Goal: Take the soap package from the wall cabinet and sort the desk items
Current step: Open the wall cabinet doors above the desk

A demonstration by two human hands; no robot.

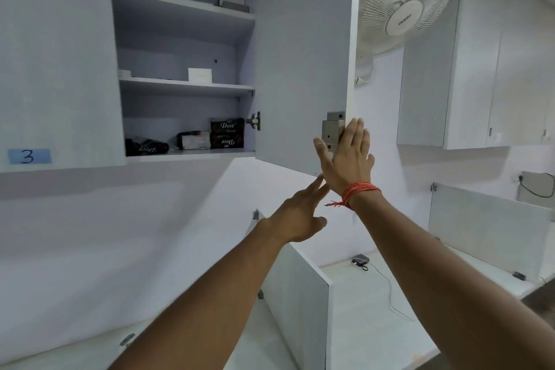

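The wall cabinet stands open, its door [303, 63] swung out to the right. On the bottom shelf [192, 152] lie dark Dove soap packages: two stacked [227, 133] at the right, a crumpled one [147, 147] at the left, and a pale packet [194, 140] between. My right hand [348, 156], with a red thread on the wrist, rests flat against the door's outer edge by the metal lock [332, 129]. My left hand [300, 216] reaches up below the door's lower corner, fingers spread, holding nothing.
Upper shelves hold a white box [200, 74] and a grey box [232, 1]. A wall fan [408, 0] hangs right of the door. More white cabinets [480, 69] sit at the right. Below, desk partitions [300, 300] and a cabled adapter [360, 260] on the counter.
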